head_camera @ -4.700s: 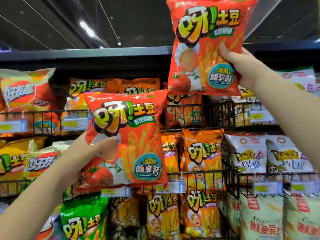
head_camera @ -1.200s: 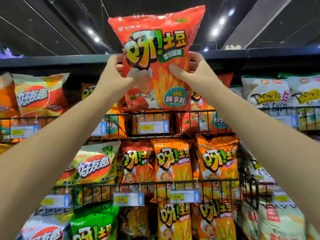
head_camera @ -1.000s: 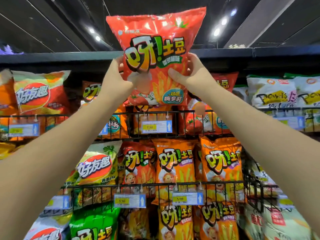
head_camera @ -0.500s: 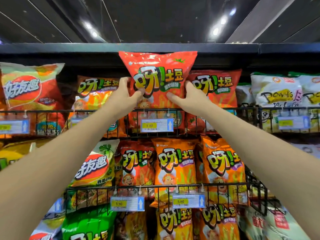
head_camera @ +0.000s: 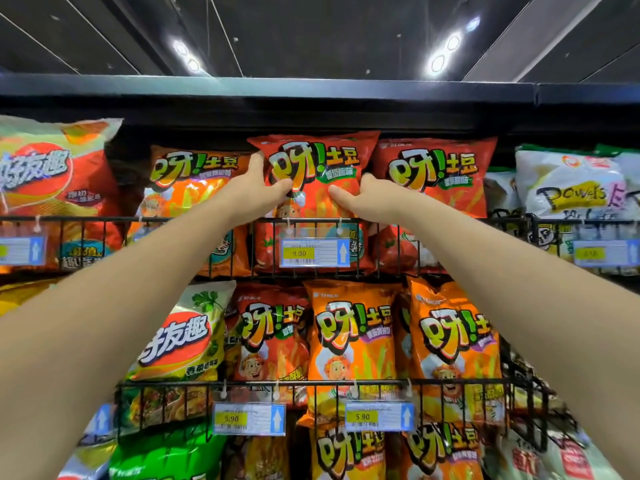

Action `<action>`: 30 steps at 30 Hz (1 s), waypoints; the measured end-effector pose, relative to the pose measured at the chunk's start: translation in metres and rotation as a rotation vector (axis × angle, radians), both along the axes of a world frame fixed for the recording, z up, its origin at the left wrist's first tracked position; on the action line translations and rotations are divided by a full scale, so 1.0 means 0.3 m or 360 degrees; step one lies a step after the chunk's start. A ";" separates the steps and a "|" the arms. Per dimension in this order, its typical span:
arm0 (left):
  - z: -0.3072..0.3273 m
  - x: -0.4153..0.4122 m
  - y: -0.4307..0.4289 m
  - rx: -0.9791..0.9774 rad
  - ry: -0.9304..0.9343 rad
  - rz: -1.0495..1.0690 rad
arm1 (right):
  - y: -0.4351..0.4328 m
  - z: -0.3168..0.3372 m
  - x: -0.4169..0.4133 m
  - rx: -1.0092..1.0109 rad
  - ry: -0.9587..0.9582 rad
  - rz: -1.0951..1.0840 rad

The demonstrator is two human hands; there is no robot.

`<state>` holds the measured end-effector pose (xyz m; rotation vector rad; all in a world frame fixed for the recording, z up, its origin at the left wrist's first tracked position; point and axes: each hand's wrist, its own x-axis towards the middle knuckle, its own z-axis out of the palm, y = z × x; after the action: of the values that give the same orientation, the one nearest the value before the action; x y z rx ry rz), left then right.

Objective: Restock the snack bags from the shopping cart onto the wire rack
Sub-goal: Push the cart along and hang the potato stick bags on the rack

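Two grips we record: left hand point(head_camera: 256, 192) and right hand point(head_camera: 369, 199) pinch the side edges of the red snack bag point(head_camera: 315, 164); wire rack point(head_camera: 311, 219) holds it, neighbouring bags point(head_camera: 436, 174) close on both sides

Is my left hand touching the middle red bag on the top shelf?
Touching. The head view shows the left hand gripping the left edge of the red bag, thumb on its front.

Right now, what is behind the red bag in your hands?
Only the dark shelf recess shows above the red bag, which the left hand and right hand grip. Any bags behind it are covered.
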<state>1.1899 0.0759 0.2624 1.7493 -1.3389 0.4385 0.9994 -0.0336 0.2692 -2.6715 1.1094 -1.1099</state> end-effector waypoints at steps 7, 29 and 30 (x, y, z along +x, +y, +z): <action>-0.020 0.025 -0.058 0.0061 -0.0016 0.0107 | 0.006 0.004 -0.002 0.0165 0.0072 0.0051; -0.010 -0.187 -0.111 0.0085 -0.0720 0.0442 | -0.201 -0.026 -0.299 -0.0716 -0.0275 -0.0416; -0.005 -0.191 -0.130 0.0129 -0.0715 0.0476 | -0.208 -0.018 -0.304 -0.0644 -0.0194 -0.0427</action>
<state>1.1325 0.0370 0.2609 2.0046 -1.4119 1.0045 0.9081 -0.0960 0.2638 -2.7389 1.3803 -1.6829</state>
